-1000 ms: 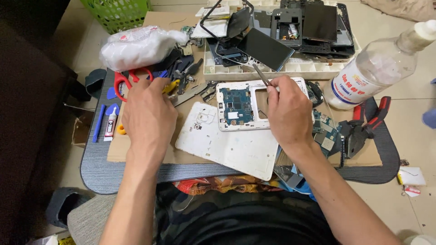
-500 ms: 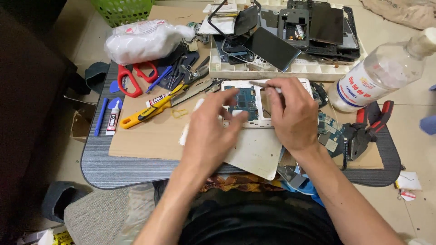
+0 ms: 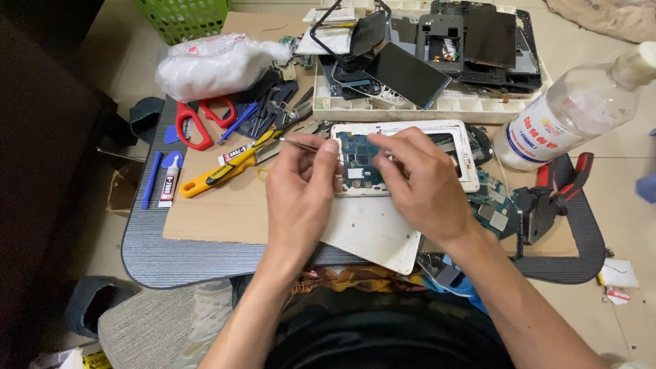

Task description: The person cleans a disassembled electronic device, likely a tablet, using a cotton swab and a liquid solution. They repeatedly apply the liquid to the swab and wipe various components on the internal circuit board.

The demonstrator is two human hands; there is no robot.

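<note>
Pinching thin metal tweezers (image 3: 295, 143), the left hand (image 3: 301, 188) has its fingers closed on them. Just beside it, the right hand (image 3: 420, 181) rests curled on the opened white tablet (image 3: 465, 147), holding nothing visible.

a clear plastic bottle (image 3: 570, 113) lies tilted at the right edge, wearing a white label (image 3: 529, 137) with red and blue print. a small white glue tube (image 3: 169, 181) with a red-and-black label lies at the left of the worktop (image 3: 164, 253). a white plastic bag (image 3: 215, 65) sits at the back left. dark, unlit phone screens (image 3: 406, 75) lean in the white tray (image 3: 437, 109) at the back.
</note>
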